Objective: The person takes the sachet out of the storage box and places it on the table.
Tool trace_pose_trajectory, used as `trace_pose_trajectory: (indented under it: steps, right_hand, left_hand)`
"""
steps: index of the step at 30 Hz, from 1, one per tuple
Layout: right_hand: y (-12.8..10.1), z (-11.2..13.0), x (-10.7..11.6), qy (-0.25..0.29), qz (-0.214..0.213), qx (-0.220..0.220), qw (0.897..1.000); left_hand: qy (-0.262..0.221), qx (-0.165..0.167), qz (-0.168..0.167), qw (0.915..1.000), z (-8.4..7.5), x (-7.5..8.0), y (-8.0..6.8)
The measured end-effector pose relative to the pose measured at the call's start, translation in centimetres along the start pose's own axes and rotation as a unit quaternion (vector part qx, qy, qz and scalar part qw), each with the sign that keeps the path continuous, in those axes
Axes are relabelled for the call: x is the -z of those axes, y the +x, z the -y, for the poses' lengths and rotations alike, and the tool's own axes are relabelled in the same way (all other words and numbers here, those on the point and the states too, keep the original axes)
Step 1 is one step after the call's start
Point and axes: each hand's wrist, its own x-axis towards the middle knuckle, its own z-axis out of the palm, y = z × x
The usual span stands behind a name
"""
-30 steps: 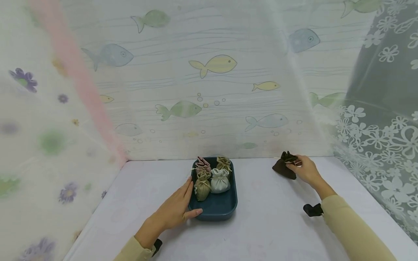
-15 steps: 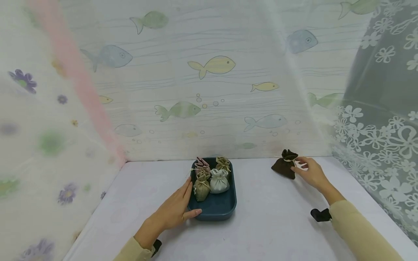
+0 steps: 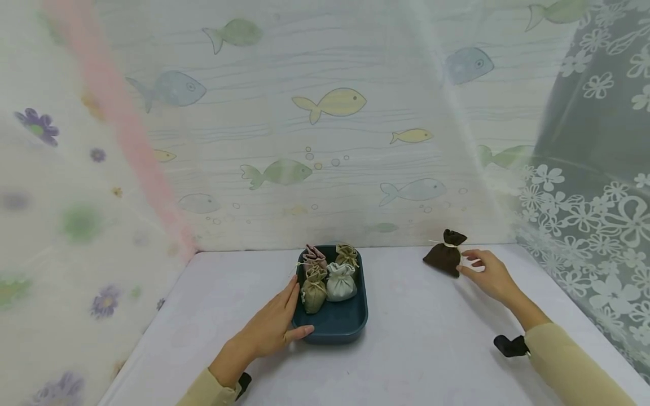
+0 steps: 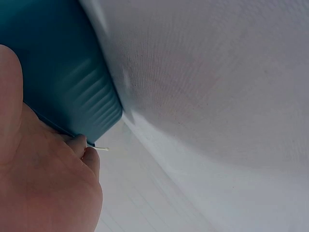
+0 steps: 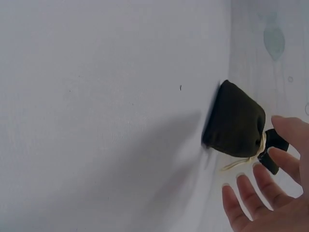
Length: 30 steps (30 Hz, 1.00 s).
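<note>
Blue tray (image 3: 337,320) holds four drawstring pouches (image 3: 341,285), a brown pouch (image 3: 444,260) outside it

The left arm enters from the bottom edge, left of centre, its pale sleeve (image 3: 210,389) ending short of the bare wrist (image 3: 228,358). The left hand (image 3: 271,324) slants up toward the middle of the head view, fingers (image 3: 288,293) straight and close together, thumb (image 3: 301,332) stretched out to the right. In the left wrist view its palm (image 4: 48,188) fills the lower left corner. The right arm reaches in from the lower right, sleeved (image 3: 576,361) to the forearm. At centre right, the right hand (image 3: 490,276) points leftward, thumb and fingers apart; the right wrist view shows the fingers fanned, gently bent.
</note>
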Motion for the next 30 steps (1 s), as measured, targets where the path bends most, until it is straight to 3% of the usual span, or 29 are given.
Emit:
trace_pose_trajectory:
  steps: [13, 30]
  right_hand:
    - [-0.8, 1.3, -0.7, 0.011, 0.002, 0.040, 0.999]
    - [-1.5, 6.0, -2.3, 0.058, 0.041, 0.104, 0.992]
  left_hand:
    - [-0.004, 0.001, -0.002, 1.0000, -0.2, 0.2, 0.0]
    - [-0.005, 0.000, -0.001, 1.0000, -0.2, 0.2, 0.0]
